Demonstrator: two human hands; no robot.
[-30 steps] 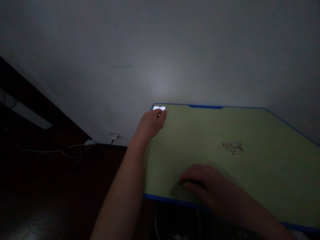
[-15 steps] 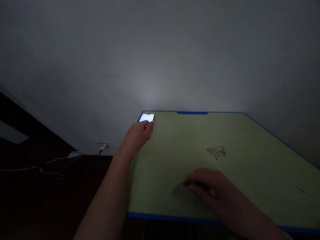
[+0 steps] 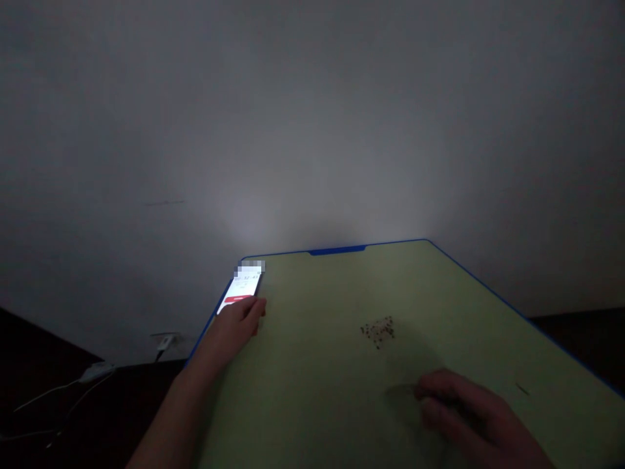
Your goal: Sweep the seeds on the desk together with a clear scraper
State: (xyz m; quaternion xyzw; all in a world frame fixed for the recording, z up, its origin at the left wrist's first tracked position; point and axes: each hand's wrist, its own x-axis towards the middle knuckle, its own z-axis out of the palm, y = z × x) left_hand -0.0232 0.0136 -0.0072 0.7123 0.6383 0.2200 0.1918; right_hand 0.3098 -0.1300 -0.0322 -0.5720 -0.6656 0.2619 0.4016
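My left hand (image 3: pixel 241 322) is over the near end of a phone (image 3: pixel 247 280) with a lit screen, at the table's far left corner. Its fingers are curled together, and whatever they may hold is hidden. My right hand (image 3: pixel 463 410) hovers over the right front part of the table, thumb and fingers pinched on a thin curved strand (image 3: pixel 403 389) that sticks out to the left. The strand is blurred and dim, so its kind is unclear. Beyond it lies a cluster of small dark and reddish bits (image 3: pixel 378 331) on the tabletop.
The pale green table (image 3: pixel 312 365) has a blue edge and stands against a grey wall (image 3: pixel 312 130). A thin dark sliver (image 3: pixel 521 389) lies at the right. Down on the left are a plug (image 3: pixel 166 343) and white cables (image 3: pixel 46 394). The room is dim.
My left hand has drawn back from the phone, uncovering more of its screen with a red button. My right hand has moved rightward over the table with the strand. The view has shifted.
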